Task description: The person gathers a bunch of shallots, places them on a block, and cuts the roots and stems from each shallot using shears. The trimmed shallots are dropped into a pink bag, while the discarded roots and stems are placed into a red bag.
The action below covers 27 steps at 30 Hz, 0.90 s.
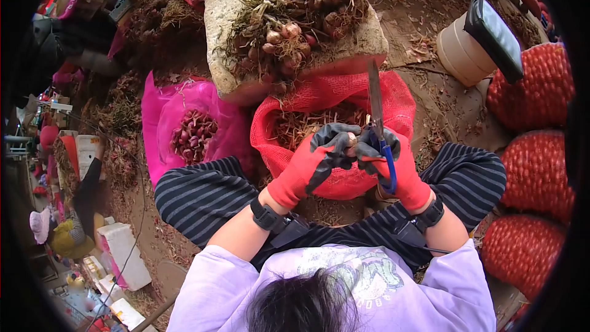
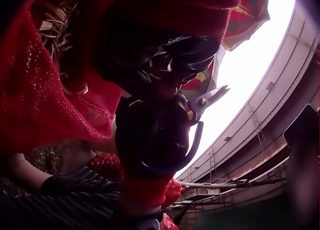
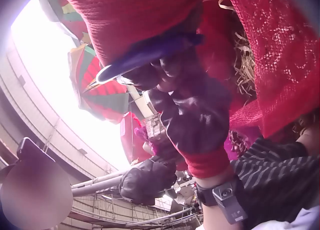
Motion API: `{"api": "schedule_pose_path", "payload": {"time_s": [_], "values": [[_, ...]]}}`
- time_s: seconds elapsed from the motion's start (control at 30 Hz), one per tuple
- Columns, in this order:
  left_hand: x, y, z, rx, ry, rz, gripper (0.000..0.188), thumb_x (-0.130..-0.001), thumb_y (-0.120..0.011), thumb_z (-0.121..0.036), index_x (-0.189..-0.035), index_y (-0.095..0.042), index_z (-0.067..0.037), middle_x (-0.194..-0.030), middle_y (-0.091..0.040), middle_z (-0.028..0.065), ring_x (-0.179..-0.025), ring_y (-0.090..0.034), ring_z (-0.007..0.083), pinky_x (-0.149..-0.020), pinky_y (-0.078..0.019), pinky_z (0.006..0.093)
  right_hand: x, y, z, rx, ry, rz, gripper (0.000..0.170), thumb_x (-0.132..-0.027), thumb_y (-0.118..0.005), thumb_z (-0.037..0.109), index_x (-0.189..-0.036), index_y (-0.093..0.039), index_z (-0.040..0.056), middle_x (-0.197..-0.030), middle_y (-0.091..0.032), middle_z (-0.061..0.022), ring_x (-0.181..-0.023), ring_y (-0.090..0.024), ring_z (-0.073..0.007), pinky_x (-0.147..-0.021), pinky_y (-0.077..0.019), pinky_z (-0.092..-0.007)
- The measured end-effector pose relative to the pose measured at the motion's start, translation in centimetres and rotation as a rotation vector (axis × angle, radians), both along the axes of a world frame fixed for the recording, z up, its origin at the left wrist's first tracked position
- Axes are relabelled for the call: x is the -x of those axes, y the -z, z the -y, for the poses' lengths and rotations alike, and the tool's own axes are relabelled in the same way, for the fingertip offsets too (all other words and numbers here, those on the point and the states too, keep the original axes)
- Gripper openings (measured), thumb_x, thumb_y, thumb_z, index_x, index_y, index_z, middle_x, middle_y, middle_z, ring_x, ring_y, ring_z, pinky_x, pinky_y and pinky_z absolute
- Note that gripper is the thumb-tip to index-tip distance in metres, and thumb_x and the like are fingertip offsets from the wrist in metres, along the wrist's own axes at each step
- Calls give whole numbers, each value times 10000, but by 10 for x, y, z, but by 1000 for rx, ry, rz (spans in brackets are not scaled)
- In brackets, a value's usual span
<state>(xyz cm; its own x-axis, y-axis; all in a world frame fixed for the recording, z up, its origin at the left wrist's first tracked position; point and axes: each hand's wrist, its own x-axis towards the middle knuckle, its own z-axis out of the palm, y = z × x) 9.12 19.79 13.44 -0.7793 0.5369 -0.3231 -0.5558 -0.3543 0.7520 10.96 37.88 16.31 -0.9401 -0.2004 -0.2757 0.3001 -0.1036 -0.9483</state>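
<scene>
In the head view, both hands wear red gloves with dark coated fingers and meet over a red mesh sack [image 1: 270, 132]. My left hand [image 1: 319, 160] pinches a small pale bulb [image 1: 351, 141], probably a shallot, its fingertips partly covering it. Right beside it, my right hand [image 1: 396, 160] grips scissors [image 1: 375, 95] by their blue handle [image 1: 389, 163], the blades pointing away from the body. The left wrist view shows the scissor blades [image 2: 212, 97] slightly apart. Dry trimmings [image 1: 307, 126] lie inside the sack beneath the hands.
Ahead, a worn foam block [image 1: 224, 55] bears bunches of dried shallots [image 1: 289, 43]. A pink bag [image 1: 157, 110] at left holds loose shallots [image 1: 194, 135]. To the right stand a white bucket [image 1: 458, 52] with a dark pouch on it and several full red sacks [image 1: 534, 163].
</scene>
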Motion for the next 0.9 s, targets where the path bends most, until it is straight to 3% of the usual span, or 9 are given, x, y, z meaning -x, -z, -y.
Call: {"api": "schedule_pose_path", "payload": {"time_s": [0.07, 0.17, 0.23, 0.33, 0.43, 0.53, 0.67, 0.73, 0.9], "values": [[0, 3, 0, -8, -5, -34, 283, -926, -559, -184, -1160, -538, -26, -964, -600, 35, -828, -581, 101, -765, -495, 269, -1, 1, -3, 113, -4, 80, 174, -760, -699, 72, -884, -591, 11, -736, -603, -21, -587, -519, -60, -525, -420, -218], [-1, -10, -4, 51, -47, -128, 281, -922, -561, -169, -1166, -542, -29, -1048, -609, 62, -901, -582, 111, -799, -488, 252, 4, -2, -5, 75, 17, 146, 189, -755, -696, 71, -910, -603, 16, -731, -598, -20, -544, -498, -58, -488, -395, -213], [0, -21, -5, 161, -57, -262, 274, -916, -563, -128, -1168, -540, -21, -1050, -613, 64, -916, -581, 114, -817, -484, 250, 4, -2, -4, 74, 62, 117, 201, -754, -698, 70, -924, -604, 15, -733, -599, -20, -553, -513, -63, -499, -409, -217], [-2, -9, 0, 95, -129, -268, 295, -909, -565, -137, -1174, -546, -8, -1007, -609, 47, -876, -578, 92, -747, -474, 225, 2, 12, -1, 71, 90, -27, 193, -767, -693, 66, -931, -607, 11, -740, -602, -22, -567, -539, -74, -510, -429, -226], [0, -7, 5, 191, -94, -44, 334, -905, -581, -181, -1188, -544, -8, -1014, -618, 49, -891, -584, 93, -751, -474, 229, 0, 14, 6, 25, 93, -54, 170, -791, -682, 63, -935, -609, 10, -746, -606, -22, -575, -557, -81, -516, -440, -229], [-2, -8, 6, 187, -154, -214, 342, -907, -584, -230, -1168, -555, -11, -979, -623, 39, -867, -592, 94, -740, -476, 225, -1, 12, 6, 106, 93, 28, 162, -809, -677, 75, -942, -606, 15, -745, -602, -18, -571, -553, -79, -515, -433, -222], [-4, -9, 1, 116, -165, -141, 338, -913, -577, -238, -1167, -546, -17, -986, -621, 41, -865, -597, 106, -755, -493, 250, 1, 18, 1, 130, 54, 40, 177, -812, -688, 101, -940, -590, 26, -737, -597, -18, -547, -540, -81, -504, -423, -216], [-7, 4, -2, 36, -169, 34, 340, -916, -575, -237, -1164, -534, -8, -1032, -623, 58, -899, -600, 113, -785, -498, 258, -2, 18, 3, 80, 53, 35, 179, -802, -691, 84, -932, -584, 24, -753, -598, -21, -584, -536, -64, -524, -418, -205], [-10, 14, -4, -45, -141, 91, 323, -912, -583, -266, -1129, -544, -30, -953, -606, 22, -834, -560, 88, -733, -463, 222, -7, 22, 3, -89, 70, -91, 187, -778, -686, 44, -928, -577, 17, -808, -602, -18, -716, -516, -51, -633, -435, -212]]}}
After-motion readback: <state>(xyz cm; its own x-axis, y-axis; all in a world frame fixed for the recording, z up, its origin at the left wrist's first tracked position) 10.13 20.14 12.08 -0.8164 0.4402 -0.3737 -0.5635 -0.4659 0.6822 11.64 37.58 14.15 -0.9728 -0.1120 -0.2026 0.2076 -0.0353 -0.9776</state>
